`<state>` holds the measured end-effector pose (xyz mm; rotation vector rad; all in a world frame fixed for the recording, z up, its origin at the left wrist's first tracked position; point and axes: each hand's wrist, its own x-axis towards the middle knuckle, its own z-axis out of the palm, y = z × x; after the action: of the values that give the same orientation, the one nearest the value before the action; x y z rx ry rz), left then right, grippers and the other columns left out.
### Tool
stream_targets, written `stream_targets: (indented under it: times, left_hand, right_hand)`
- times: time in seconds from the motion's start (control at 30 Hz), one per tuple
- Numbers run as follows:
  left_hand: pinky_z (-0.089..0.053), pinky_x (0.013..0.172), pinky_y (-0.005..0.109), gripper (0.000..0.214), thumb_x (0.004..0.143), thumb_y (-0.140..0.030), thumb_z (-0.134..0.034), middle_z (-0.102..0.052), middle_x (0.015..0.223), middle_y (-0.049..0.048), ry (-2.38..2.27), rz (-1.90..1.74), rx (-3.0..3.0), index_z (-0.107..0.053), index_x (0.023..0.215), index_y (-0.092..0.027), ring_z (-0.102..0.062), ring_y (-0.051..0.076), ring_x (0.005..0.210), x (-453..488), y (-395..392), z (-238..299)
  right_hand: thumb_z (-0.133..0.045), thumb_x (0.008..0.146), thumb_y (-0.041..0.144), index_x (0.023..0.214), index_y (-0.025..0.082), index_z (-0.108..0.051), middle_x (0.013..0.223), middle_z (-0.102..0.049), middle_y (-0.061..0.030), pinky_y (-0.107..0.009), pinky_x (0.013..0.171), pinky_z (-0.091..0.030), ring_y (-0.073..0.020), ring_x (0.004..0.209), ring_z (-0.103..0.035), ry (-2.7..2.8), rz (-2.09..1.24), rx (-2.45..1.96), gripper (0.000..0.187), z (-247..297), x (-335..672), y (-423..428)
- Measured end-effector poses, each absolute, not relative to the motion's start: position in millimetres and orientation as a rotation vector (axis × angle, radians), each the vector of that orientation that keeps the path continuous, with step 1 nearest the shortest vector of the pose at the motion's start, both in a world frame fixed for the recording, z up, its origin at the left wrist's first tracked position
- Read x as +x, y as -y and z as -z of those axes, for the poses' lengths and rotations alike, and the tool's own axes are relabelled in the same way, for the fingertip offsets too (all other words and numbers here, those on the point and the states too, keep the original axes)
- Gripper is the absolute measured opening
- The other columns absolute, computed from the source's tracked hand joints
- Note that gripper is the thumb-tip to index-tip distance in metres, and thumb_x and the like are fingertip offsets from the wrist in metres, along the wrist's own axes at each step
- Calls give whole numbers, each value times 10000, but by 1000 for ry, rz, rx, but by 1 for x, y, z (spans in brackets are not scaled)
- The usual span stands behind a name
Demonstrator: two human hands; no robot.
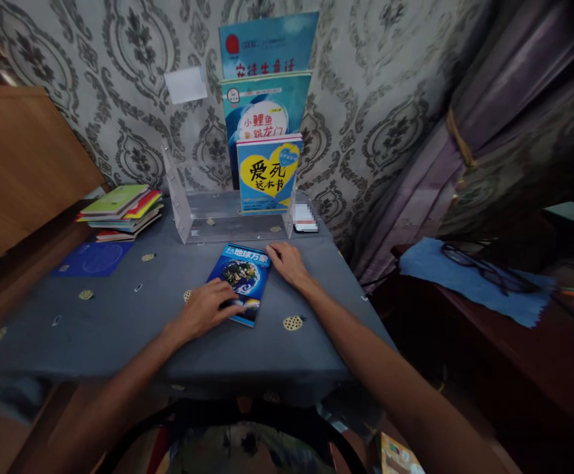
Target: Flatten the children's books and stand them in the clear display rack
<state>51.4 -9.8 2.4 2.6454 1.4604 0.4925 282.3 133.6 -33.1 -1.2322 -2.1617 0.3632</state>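
Note:
A blue book with an Earth picture lies flat on the grey tablecloth. My left hand rests on its lower left corner, fingers curled over the cover. At the book's top right corner is my right hand, fingers bent and touching the edge. Behind the book stands a clear acrylic tiered rack with three upright books: a blue one with a yellow heart in front, a teal one behind it, and a blue one at the back.
A stack of several colourful books sits at the table's back left, with a dark blue flat book in front of it. A phone lies right of the rack. To the right, glasses lie on a blue cloth.

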Motion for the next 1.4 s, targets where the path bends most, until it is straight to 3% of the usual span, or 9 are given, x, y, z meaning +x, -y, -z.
stream_targets:
  times: [0.13, 0.23, 0.43, 0.63, 0.77, 0.87, 1.03, 1.17, 1.4]
  left_hand:
    - [-448, 1038, 363, 305, 997, -359, -505, -658, 1209, 90, -1721, -530, 2480, -651, 1201, -184, -591, 225, 1156, 45, -40, -4]
    - [-437, 1059, 393, 365, 983, -347, -518, -631, 1276, 110, -1914, -481, 2390, -591, 1295, -171, -571, 244, 1206, 46, -71, 5]
    - [-444, 1074, 436, 363, 980, -323, -482, -629, 1321, 100, -1813, -707, 2406, -598, 1301, -201, -561, 254, 1245, 36, -89, 33]
    - [-448, 1106, 466, 384, 979, -398, -465, -635, 1357, 98, -1607, -932, 2171, -642, 1274, -227, -572, 253, 1281, 20, -81, 47]
    - [-457, 1105, 461, 384, 962, -440, -498, -608, 1402, 86, -1554, -1022, 1925, -661, 1255, -253, -565, 261, 1303, 30, -73, 42]
    - [-503, 1047, 437, 473, 897, -517, -574, -658, 1327, 113, -1494, -1124, 1565, -656, 1257, -222, -620, 285, 1231, 36, -73, 35]
    - [-562, 873, 377, 739, 642, -547, -814, -741, 1121, 124, -1391, -1263, 1058, -642, 1263, -185, -709, 297, 1010, 32, -84, 30]
    - [-516, 617, 264, 628, 609, -467, -849, -732, 763, 36, -1286, -1189, 1015, -693, 1135, -160, -679, 196, 676, 27, -88, 33]
    - [-471, 564, 216, 490, 644, -284, -818, -709, 726, 8, -1193, -1250, 976, -688, 1096, -144, -620, 132, 582, 22, -88, 37]
  right_hand:
    - [-448, 1005, 274, 927, 195, -717, 904, -741, -80, -302, 780, -406, -229, 878, -617, 2214, -250, -1277, 290, 28, 279, -128]
    - [-452, 1002, 251, 929, 198, -720, 933, -750, -98, -326, 824, -409, -239, 904, -624, 2259, -169, -1296, 283, 22, 274, -116]
    - [-479, 1003, 285, 1007, 212, -718, 1066, -733, -109, -397, 920, -427, -273, 1034, -597, 2327, -145, -1299, 250, 21, 261, -97]
    - [-481, 998, 310, 1173, 230, -675, 1327, -633, -150, -483, 978, -440, -317, 1224, -522, 2304, -214, -1273, 273, 34, 262, -90]
    - [-506, 978, 262, 1224, 280, -647, 1335, -636, -124, -536, 1046, -407, -305, 1262, -523, 2319, -289, -1222, 284, 35, 263, -82]
    - [-528, 964, 229, 1202, 272, -644, 1315, -651, -112, -544, 1076, -388, -292, 1257, -536, 2304, -306, -1189, 268, 33, 262, -80]
    - [-531, 959, 197, 1188, 211, -636, 1298, -648, -116, -518, 1084, -386, -282, 1259, -530, 2312, -272, -1118, 252, 31, 260, -83]
    - [-536, 955, 200, 1198, 200, -639, 1253, -660, -116, -462, 1052, -420, -263, 1219, -545, 2340, -302, -1091, 264, 30, 258, -86]
    - [-538, 947, 204, 1250, 152, -629, 1368, -596, -151, -422, 1078, -402, -270, 1265, -521, 2231, -315, -1314, 320, 32, 255, -80]
